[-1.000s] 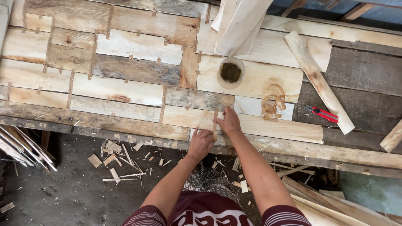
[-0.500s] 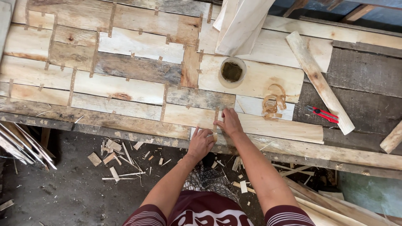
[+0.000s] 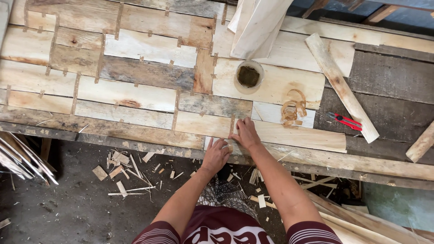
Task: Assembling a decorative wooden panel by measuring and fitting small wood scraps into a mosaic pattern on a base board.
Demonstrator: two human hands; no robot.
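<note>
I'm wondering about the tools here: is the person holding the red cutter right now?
No, the red cutter lies on the dark boards, apart from the right hand and left hand, which press on the pale veneer sheet.

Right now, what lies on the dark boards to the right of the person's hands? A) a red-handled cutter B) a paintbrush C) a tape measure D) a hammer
A: a red-handled cutter lies on the dark boards, right of the right hand and beside the long pale wood strip.

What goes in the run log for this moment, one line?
left hand: on bench edge | right hand: flat on pale veneer sheet at a seam | glue cup: behind | red cutter: right, untouched
</note>
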